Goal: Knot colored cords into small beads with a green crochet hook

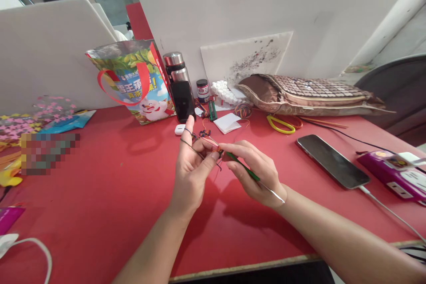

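Observation:
My left hand (pixel 193 164) is raised over the red table (pixel 116 186), its fingers pinched on multicoloured yarn (pixel 204 135) that is looped round the index finger. My right hand (pixel 256 168) is closed on a green-handled crochet hook (pixel 248 171) whose metal end sticks out past the wrist. The hook's tip meets the yarn between the two hands. A small ball of yarn (pixel 242 110) lies further back on the table.
A printed bag with red handles (pixel 136 82), a steel flask (pixel 179 86), a small jar (pixel 202 90), yellow scissors (pixel 281 125), a brown cushion (pixel 309 93), a phone on a cable (pixel 333 160), a purple power strip (pixel 396 175), white dividers behind.

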The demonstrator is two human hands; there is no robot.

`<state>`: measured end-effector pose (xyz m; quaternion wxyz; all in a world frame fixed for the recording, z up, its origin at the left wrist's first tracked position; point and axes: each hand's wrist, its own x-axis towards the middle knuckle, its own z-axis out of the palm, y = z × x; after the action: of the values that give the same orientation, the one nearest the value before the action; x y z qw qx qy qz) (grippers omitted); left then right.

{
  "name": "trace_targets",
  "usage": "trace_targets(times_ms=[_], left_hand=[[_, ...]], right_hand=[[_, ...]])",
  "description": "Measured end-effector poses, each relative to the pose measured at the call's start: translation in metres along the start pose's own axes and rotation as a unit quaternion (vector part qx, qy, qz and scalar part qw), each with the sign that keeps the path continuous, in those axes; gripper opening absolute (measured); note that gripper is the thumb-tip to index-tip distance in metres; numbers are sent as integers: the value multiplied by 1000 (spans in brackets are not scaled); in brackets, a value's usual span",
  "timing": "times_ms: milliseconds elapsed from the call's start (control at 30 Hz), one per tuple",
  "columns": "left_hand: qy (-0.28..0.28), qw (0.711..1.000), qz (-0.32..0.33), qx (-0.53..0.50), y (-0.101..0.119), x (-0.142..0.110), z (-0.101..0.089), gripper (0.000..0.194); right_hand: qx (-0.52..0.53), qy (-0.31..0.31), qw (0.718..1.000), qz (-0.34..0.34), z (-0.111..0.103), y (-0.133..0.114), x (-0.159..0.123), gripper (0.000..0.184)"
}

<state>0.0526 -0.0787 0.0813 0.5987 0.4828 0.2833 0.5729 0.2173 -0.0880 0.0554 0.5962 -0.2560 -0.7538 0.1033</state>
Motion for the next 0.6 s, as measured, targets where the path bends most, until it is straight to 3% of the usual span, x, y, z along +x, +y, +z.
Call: trace_targets(times_ms=[333, 467, 600], left_hand=[[-2, 1000, 17, 16, 2, 4, -5, 102], [4, 1000, 2, 0, 4, 4, -3, 107], [-23, 999, -34, 4, 3, 4, -2, 109]], right_hand=[[-9, -33, 999, -16, -5, -5, 5, 39], [-54, -27, 998, -22, -6, -4, 6, 39], [-49, -44, 996, -53, -4, -2, 5, 51]])
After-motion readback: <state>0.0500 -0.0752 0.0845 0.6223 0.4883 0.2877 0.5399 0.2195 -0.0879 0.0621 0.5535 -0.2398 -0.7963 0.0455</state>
